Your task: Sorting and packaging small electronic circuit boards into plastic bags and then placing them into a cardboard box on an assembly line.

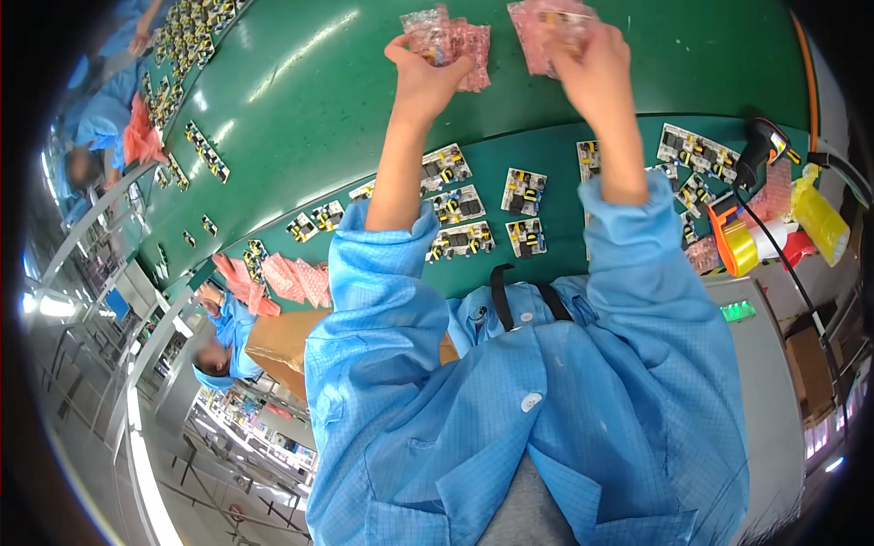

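Both my arms reach to the far side of the green work surface [346,118]. My left hand [426,84] grips a pink bubble-wrap bag [471,45], and parts of a circuit board show through it. Another pink bubble-wrap bag [535,41] is in my right hand [594,68], slightly smeared by motion, with a board visible inside. Nearer to me, bare circuit boards lie in rows: one board [524,191] sits between my forearms, a second board [526,237] just below it, and several more [459,206] beside my left forearm. My sleeves partly hide others.
At right are loose boards [696,152], a black handheld scanner [760,155] with a cable, an orange-and-yellow tape roll [736,241] and a yellow packet [819,218]. Pink bags [296,279] and a cardboard box [282,346] stand left. Co-workers in blue [105,118] work at far left near many boards [191,41].
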Available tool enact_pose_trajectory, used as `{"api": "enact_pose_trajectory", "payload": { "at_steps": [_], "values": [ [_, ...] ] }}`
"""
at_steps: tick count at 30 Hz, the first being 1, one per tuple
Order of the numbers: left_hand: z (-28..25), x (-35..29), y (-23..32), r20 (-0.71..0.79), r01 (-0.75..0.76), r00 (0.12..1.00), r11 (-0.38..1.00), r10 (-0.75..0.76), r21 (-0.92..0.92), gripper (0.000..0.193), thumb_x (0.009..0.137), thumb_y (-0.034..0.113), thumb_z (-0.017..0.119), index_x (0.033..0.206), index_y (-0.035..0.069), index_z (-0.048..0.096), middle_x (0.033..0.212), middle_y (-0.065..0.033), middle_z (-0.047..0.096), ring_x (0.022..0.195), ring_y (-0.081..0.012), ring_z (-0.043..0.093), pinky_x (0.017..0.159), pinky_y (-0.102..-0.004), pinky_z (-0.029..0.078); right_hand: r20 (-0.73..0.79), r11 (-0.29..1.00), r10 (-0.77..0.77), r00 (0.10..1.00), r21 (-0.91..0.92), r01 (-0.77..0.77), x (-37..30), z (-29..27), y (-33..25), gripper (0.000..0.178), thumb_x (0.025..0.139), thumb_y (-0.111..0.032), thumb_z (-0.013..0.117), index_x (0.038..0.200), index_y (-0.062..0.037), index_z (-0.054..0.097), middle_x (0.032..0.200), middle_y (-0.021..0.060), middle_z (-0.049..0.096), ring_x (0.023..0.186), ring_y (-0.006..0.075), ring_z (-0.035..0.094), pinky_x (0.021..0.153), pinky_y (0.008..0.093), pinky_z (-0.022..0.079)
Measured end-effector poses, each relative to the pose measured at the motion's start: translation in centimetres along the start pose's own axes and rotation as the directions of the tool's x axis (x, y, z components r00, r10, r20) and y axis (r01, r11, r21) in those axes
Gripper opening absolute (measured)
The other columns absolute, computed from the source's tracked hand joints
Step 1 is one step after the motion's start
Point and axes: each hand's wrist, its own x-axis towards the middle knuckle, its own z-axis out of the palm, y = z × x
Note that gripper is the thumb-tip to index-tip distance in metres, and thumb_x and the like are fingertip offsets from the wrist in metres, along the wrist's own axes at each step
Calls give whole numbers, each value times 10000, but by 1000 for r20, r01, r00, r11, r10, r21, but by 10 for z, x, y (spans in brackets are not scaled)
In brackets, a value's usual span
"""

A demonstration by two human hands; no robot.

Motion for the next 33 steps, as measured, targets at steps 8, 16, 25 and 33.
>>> {"api": "enact_pose_trajectory", "payload": {
  "at_steps": [8,16,25,33],
  "values": [
    [-5,4,-5,-69,16,997,1000,-17,-25,781,718,149,775,1245,-87,249,992,-142,629,792,-148,628,689,-283,532,-139,982,165,977,-67,-175,5,-3,-68,556,657,-314,786,1049,-8,535,1031,193,582,993,372,546,853,440,459],
    [-3,11,1,184,33,983,999,-27,-25,313,751,160,744,1006,22,627,902,-62,668,842,-137,634,738,-321,507,17,977,183,983,-118,-180,5,12,-39,619,653,-389,788,1081,-4,560,1024,167,598,971,357,552,845,436,457],
    [-5,17,-15,67,101,993,990,-95,-95,437,706,94,742,1073,-25,536,967,-101,644,856,-162,631,740,-320,512,75,887,223,972,398,-234,7,-16,-58,438,732,-167,730,1072,19,526,1009,169,605,906,288,610,748,388,487],
    [-16,30,-36,221,238,958,937,-183,-257,451,759,142,735,1131,2,522,1039,-87,631,881,-172,625,730,-323,509,534,391,325,780,675,-625,-12,56,-28,491,830,-280,662,1222,-22,519,1074,46,624,969,136,597,823,297,487]
  ]
}}
